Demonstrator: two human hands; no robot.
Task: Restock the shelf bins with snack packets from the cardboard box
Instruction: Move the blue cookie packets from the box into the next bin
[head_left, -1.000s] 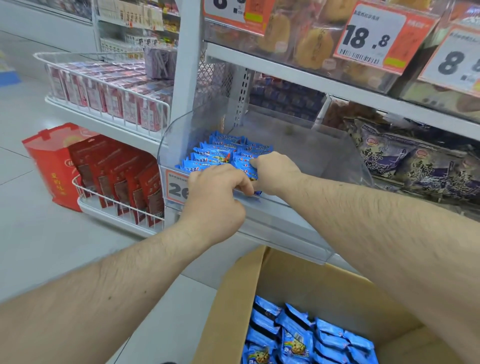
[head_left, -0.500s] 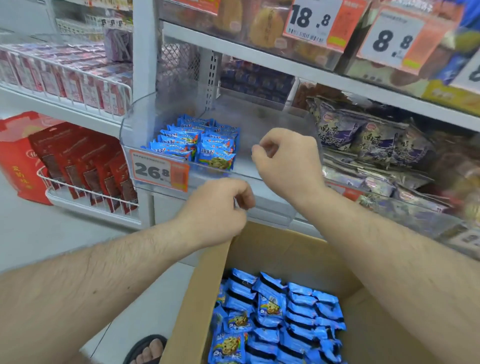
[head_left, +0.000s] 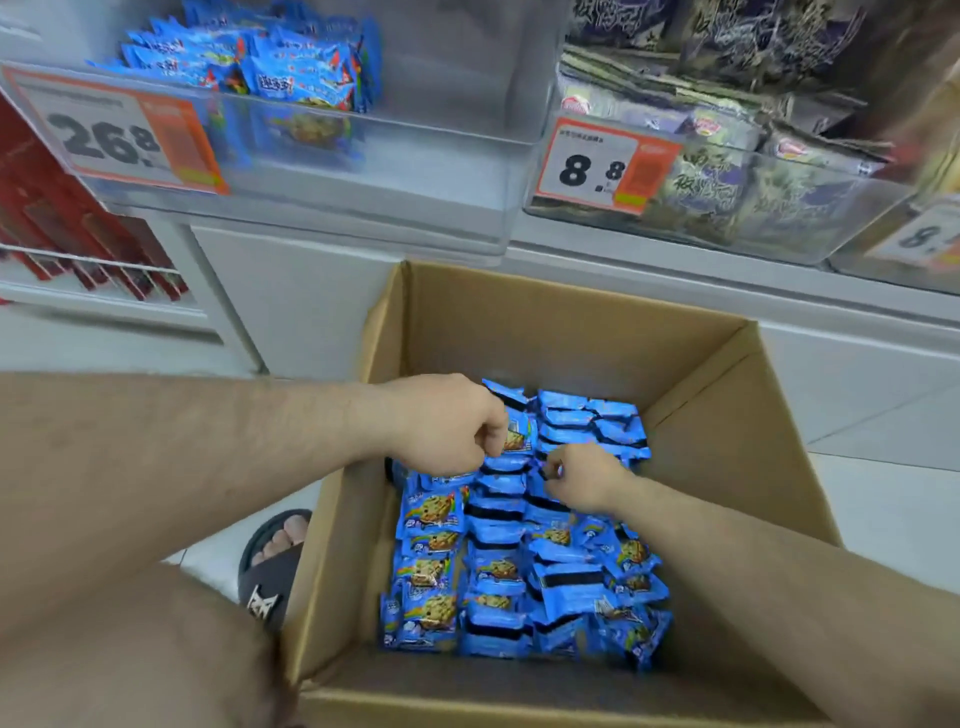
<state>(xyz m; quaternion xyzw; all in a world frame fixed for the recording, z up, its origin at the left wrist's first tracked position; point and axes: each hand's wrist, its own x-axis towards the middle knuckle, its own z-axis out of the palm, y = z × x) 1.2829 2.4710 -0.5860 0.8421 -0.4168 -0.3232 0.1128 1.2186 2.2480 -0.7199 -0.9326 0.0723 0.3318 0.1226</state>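
Head view: 2 hands reach into the cardboard box (head_left: 701, 374) at 6 o'clock, among the snack packets (head_left: 498, 571). The left hand (head_left: 447, 431) curls its fingers on a packet at the pile's far end; the right hand (head_left: 582, 480), just beside it, pinches another. The clear bin (head_left: 415, 156) at 11 o'clock holds a small stack of like packets with bare room beside it. Step in hand, probably: picking up. The next move calls for a firm grip, then a lift toward 11 o'clock.
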